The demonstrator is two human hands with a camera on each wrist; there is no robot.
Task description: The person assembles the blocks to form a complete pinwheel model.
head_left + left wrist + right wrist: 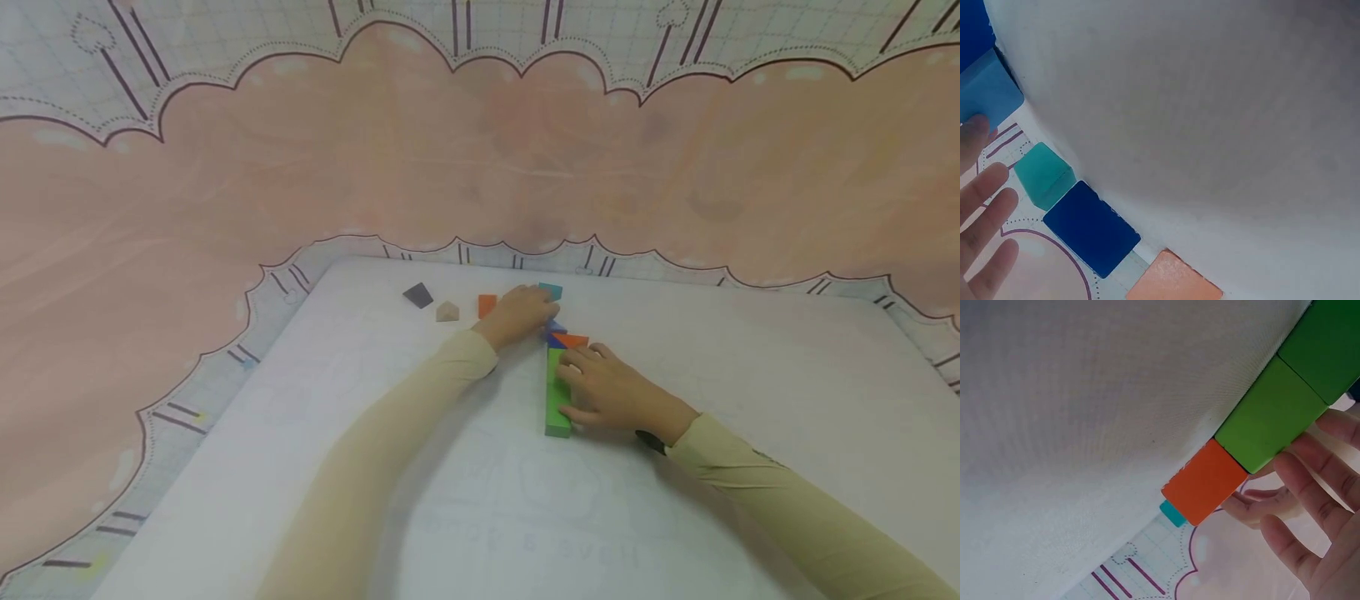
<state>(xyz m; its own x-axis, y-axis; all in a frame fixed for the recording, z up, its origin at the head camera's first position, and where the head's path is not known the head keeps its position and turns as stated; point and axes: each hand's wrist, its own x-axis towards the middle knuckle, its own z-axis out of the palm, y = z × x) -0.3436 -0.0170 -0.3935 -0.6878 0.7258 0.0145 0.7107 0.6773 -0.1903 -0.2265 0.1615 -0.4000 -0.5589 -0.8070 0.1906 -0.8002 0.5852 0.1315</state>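
Lining-up: half done, I judged; the next move called for a small, square nudge.
Green [558,404]: lay on the table [487,483], long axis near-to-far, far end toward the orange triangle [575,340].
Right hand [626,396]: loosely spread, gripping nothing, touching green.
Left hand [517,315]: farther, loosely spread, one fingertip seemingly just touching light blue [994,90].
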